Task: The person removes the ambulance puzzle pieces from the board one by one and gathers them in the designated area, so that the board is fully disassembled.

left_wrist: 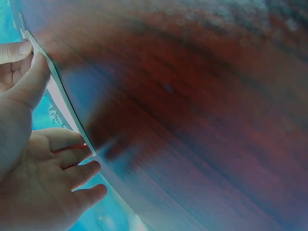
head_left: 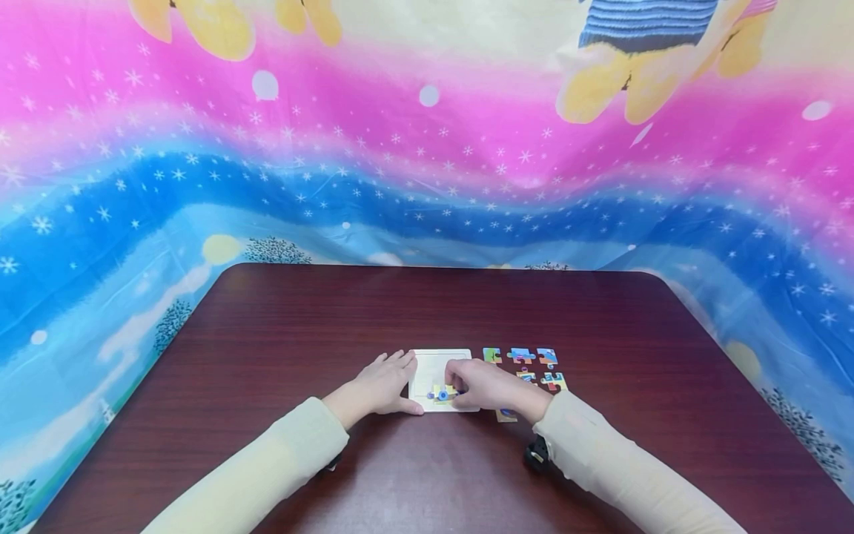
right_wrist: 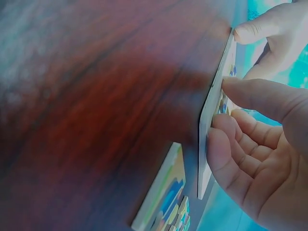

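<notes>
A white puzzle board (head_left: pixel 428 367) lies flat on the table. My left hand (head_left: pixel 382 387) rests along its left side, fingers extended at the far corner and thumb at the near edge. In the left wrist view those fingers (left_wrist: pixel 86 195) are spread beside the thin board (left_wrist: pixel 62 92). Over the board's right half, my right hand (head_left: pixel 485 383) bends down and pinches a yellow and blue puzzle piece (head_left: pixel 442 394) at the near edge. Seen from the right wrist, thumb and fingertips close in around the piece, which they partly cover.
Several loose puzzle pieces (head_left: pixel 522 356) lie right of the board, some partly behind the right forearm. One piece (head_left: pixel 506 417) sits just below that wrist. The dark red wooden table (head_left: pixel 320 319) ends at a colourful snowflake-patterned cloth (head_left: pixel 400 170) behind it.
</notes>
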The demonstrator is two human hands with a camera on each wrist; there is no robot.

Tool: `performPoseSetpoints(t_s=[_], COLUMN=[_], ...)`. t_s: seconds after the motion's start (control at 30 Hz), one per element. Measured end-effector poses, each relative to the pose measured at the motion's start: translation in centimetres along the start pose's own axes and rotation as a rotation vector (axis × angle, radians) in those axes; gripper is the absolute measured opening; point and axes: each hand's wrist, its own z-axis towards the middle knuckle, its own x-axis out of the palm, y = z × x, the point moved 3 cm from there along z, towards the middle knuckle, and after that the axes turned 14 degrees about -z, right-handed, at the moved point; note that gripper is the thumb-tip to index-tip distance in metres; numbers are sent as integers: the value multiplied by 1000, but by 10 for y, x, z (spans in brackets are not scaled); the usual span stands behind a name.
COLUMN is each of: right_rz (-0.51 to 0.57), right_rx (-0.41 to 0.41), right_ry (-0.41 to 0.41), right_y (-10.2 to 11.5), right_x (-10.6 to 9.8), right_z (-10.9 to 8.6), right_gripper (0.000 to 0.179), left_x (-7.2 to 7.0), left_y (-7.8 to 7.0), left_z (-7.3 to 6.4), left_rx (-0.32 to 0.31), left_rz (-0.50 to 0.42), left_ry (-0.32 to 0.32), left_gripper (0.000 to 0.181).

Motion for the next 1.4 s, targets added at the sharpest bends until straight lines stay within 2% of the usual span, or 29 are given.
performPoseSetpoints(t_s=[0.57,0.97,1.23,1.4], right_rz=[17,-16,15,89], right_rx=[-32,-49,-71,-50], right_ry=[-6,-34,-49,-42], right_y=[-1,1,-1,-3], right_x=[-1,-3,-5,-10], right_z=[0,1,-1,-4], right_gripper=[20,18,17,17], left_x=[1,1,1,0], left_y=[1,1,1,1], left_z=[1,0,1,1], left_rx=[2,1,-1,-1], left_rz=[4,-5,-10,-8], left_ry=[-2,-5,-5,-1], left_gripper=[86,85,86,86])
